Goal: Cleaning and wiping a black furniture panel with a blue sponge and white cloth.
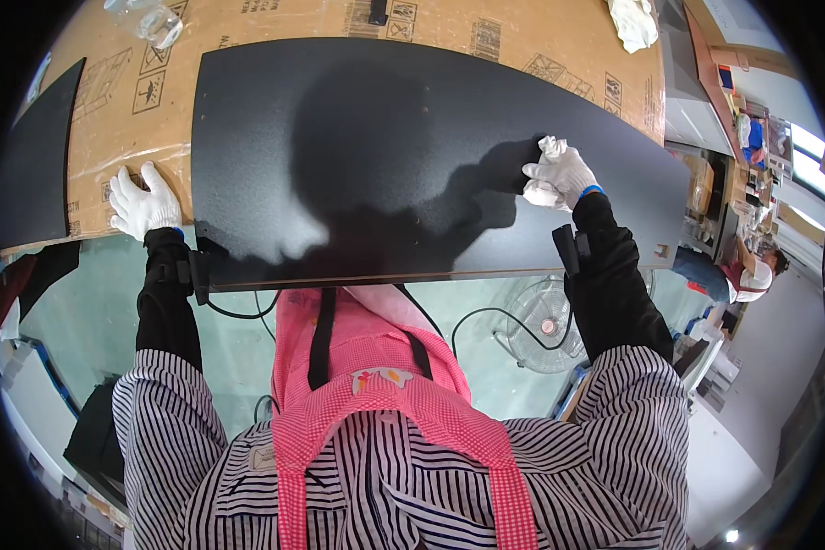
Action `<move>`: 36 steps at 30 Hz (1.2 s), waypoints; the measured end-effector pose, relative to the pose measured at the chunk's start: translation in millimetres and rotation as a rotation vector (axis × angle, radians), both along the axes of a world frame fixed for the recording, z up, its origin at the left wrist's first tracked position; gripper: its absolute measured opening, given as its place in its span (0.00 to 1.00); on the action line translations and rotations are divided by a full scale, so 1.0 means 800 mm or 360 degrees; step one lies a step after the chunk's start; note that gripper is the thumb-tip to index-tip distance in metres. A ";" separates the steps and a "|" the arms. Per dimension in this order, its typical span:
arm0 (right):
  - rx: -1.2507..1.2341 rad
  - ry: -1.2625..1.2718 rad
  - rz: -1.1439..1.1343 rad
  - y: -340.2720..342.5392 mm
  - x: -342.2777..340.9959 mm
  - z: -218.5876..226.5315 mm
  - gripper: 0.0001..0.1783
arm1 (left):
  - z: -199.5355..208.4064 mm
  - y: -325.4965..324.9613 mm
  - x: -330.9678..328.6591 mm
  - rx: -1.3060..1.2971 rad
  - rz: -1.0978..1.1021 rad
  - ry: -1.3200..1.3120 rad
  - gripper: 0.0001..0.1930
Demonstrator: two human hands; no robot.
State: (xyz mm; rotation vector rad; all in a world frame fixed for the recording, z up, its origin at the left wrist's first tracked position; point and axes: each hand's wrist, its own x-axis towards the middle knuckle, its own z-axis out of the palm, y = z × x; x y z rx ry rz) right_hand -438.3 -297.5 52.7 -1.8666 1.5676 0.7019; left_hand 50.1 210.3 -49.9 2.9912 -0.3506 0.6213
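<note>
A large black panel (367,156) lies flat in front of me on a table covered with brown cardboard (110,128). My right hand (564,172), in a white glove, is over the panel's right part, its fingers closed round a crumpled white cloth (543,194). My left hand (144,203), also gloved in white, rests on the cardboard just left of the panel, fingers spread and holding nothing. My head and arm cast a dark shadow across the panel.
Another black panel (37,160) lies at the far left. A clear plastic bottle (159,26) and a white rag (632,23) are at the table's back. A fan (545,325) stands on the floor below the front edge. Another person (747,275) works at the far right.
</note>
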 end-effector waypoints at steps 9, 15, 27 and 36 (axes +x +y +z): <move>-0.0084 -0.0141 -0.0126 0.002 -0.012 0.000 0.47 | 0.002 -0.003 0.000 -0.0036 -0.0010 0.0014 0.33; -0.0889 -0.0023 0.0346 -0.002 -0.023 0.042 0.21 | 0.006 0.003 -0.002 -0.0003 0.0028 -0.0013 0.33; -0.0492 -0.1668 0.1612 0.416 0.292 0.020 0.14 | 0.004 -0.011 -0.005 -0.0108 -0.0034 0.0056 0.33; -0.1031 -0.0921 0.0256 0.133 0.241 0.055 0.08 | 0.016 0.027 -0.001 -0.0034 0.0016 0.0021 0.31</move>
